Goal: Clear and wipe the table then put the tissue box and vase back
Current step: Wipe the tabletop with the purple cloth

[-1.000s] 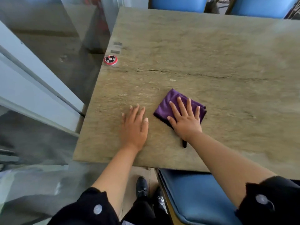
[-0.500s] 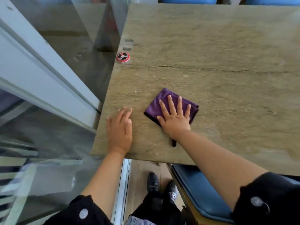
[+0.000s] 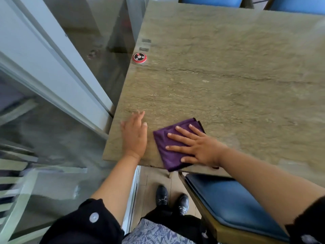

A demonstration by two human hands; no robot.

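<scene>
A folded purple cloth (image 3: 168,156) lies on the stone-look table (image 3: 219,71) at its near edge, one corner hanging slightly over. My right hand (image 3: 197,147) presses flat on the cloth with fingers spread and straight, pointing left. My left hand (image 3: 134,134) rests flat on the table near the near-left corner, just left of the cloth, fingers straight. No tissue box or vase is in view.
A small round red call button (image 3: 139,58) sits at the table's left edge. A blue padded chair (image 3: 233,206) is tucked under the near edge, and two more blue chairs (image 3: 211,0) stand at the far side. Glass panels and a white frame (image 3: 58,67) run along the left.
My right hand has dragged the cloth toward the near edge and turned so the fingers point left. My left hand stays flat near the corner.
</scene>
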